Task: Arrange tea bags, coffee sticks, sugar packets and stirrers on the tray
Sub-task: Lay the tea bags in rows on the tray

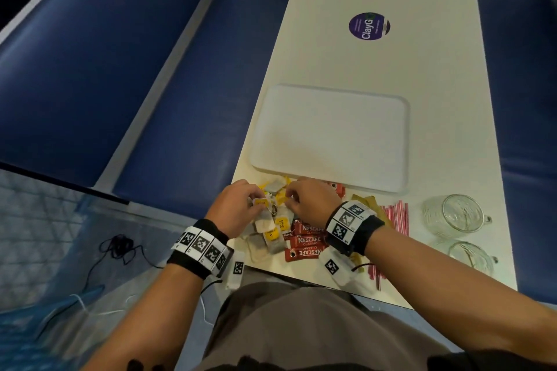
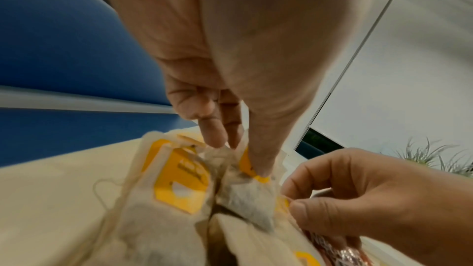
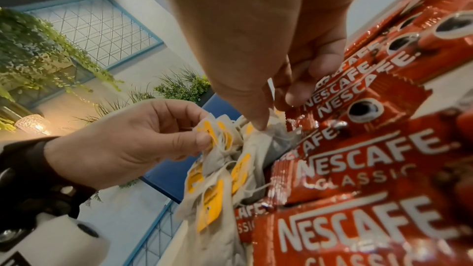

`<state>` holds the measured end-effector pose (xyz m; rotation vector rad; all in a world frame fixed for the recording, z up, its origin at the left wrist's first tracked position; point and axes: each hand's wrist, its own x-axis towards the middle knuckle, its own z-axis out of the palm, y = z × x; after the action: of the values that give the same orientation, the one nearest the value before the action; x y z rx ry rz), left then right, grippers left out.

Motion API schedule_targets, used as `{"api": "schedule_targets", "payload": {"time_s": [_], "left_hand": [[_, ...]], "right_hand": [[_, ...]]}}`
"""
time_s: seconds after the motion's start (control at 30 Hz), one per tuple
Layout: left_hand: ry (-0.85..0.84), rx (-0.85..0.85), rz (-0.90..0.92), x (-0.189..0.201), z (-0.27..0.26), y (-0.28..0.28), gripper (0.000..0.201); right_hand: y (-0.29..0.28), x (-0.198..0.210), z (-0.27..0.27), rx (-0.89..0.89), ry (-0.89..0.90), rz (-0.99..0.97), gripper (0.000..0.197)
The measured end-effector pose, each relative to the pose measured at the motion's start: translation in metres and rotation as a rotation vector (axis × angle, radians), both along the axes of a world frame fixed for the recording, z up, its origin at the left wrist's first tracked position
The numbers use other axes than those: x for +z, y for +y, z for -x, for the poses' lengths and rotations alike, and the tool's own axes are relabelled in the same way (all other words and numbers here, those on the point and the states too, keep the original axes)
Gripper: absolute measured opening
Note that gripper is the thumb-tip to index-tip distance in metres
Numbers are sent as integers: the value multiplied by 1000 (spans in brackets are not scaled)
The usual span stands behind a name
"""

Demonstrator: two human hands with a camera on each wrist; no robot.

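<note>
Yellow-tagged paper tea bags (image 1: 272, 227) heaped at near worktop (image 1: 376, 63) edge, just short of bare white rectangular tray (image 1: 331, 135). Left hand (image 1: 238, 209) pinches tag and bags; right hand (image 1: 310, 200) pinches neighbouring bag. Red Nescafe coffee sticks (image 1: 306, 242) beside heap, red-striped stirrers (image 1: 394, 217) further right.

One tray (image 1: 328, 132), two glass mugs (image 1: 455, 215) at four o'clock, about four coffee sticks (image 1: 307, 240) showing, one heap of tea bags (image 1: 272, 230), stirrers (image 1: 396, 217) too bundled to count.
</note>
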<state>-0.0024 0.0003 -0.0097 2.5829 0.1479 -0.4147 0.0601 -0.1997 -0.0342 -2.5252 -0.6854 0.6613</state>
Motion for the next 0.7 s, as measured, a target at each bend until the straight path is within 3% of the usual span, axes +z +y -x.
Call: {"api": "schedule_targets", "payload": {"time_s": [0.4, 0.7], "left_hand": [[-70, -18, 229, 21, 1, -10, 6], [96, 283, 788, 17, -4, -30, 13]], "right_hand": [[-36, 17, 15, -191, 161, -293, 8], [-60, 24, 25, -356, 189, -457, 1]]}}
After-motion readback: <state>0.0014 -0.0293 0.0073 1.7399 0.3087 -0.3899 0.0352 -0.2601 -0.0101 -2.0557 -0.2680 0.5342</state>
